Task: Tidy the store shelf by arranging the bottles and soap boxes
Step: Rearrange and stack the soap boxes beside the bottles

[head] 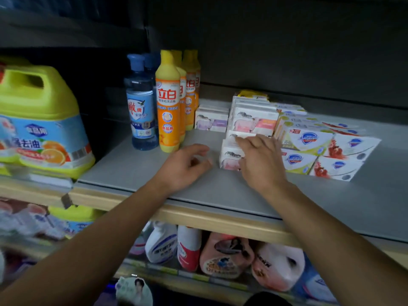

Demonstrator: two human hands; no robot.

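On the grey shelf (pixel 136 171) stand a blue detergent bottle (pixel 141 107) and a row of orange-yellow dish-soap bottles (pixel 169 107). Right of them lie soap boxes: a purple-marked box (pixel 210 120), pink-marked white boxes (pixel 254 122), and flat stacks of green and red-flowered boxes (pixel 309 142). My right hand (pixel 260 160) rests on the front stack of pink-marked white boxes (pixel 229 155), fingers over its top and side. My left hand (pixel 187 166) hovers just left of that stack, fingers curled loosely, holding nothing.
A large yellow-green jug (pixel 39 120) sits at the left on the neighbouring shelf. The wooden shelf edge (pixel 198 217) runs below my wrists. Below it stand white, red and pink cleaner bottles (pixel 220 255). A dark back wall closes off the shelf.
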